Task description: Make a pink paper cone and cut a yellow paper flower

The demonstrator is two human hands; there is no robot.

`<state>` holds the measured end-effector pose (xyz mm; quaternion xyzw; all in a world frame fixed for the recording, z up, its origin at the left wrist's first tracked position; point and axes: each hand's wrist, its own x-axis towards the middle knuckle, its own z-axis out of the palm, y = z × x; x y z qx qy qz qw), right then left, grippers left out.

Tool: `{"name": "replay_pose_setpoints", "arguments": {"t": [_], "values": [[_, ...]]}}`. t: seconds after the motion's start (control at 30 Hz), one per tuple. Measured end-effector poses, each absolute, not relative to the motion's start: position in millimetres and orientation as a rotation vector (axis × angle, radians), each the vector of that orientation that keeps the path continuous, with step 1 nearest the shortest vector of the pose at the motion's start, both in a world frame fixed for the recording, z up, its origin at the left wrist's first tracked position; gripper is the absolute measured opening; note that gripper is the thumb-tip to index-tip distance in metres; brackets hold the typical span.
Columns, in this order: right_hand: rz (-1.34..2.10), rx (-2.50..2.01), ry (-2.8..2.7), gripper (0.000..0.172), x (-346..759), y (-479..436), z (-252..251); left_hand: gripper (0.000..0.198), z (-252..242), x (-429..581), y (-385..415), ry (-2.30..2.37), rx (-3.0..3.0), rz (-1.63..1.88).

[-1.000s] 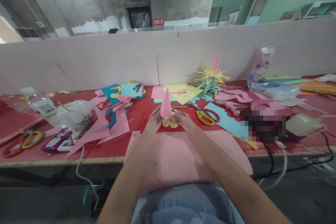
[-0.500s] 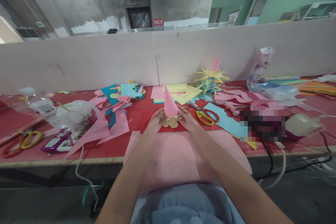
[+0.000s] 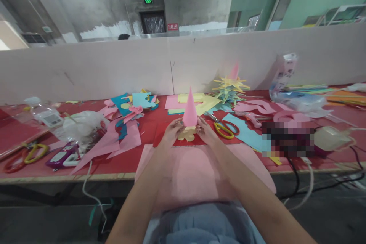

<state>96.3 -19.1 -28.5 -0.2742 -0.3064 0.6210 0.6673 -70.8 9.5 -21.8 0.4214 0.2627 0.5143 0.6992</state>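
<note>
A pink paper cone (image 3: 190,110) stands point up between my hands, over a pale yellow paper flower (image 3: 186,134) with rounded petals. My left hand (image 3: 172,131) is closed against the cone's lower left side. On the lower right side, my right hand (image 3: 205,129) grips it with bent fingers. The fingertips are partly hidden behind the cone. Underneath lies a red sheet (image 3: 160,134) on the red tabletop. Close to my right hand rest scissors (image 3: 225,129) with red and yellow handles.
Paper scraps (image 3: 122,137) lie on the left, near a plastic bottle (image 3: 45,112), a purple device (image 3: 63,157) and more scissors (image 3: 27,156). A layered paper piece with a pink tip (image 3: 231,87) stands at the back right, before the white partition (image 3: 128,68). A blue sheet (image 3: 248,133) lies right.
The cone has gone from leaning left to nearly upright and sits slightly further right. Both hands stay on it, and the whole view has shifted slightly.
</note>
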Motion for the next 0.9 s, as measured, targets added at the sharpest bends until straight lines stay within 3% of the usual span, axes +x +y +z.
{"name": "replay_pose_setpoints", "arguments": {"t": [0.53,0.9], "values": [[1.397,-0.624,-0.643,0.035,93.5,-27.2,-20.0,0.034,-18.4,-67.0,9.1,0.617,1.013,1.202],[1.301,-0.799,-1.051,0.074,81.1,-31.4,-22.1,0.049,-18.4,-62.9,4.3,0.54,1.068,1.147]]}}
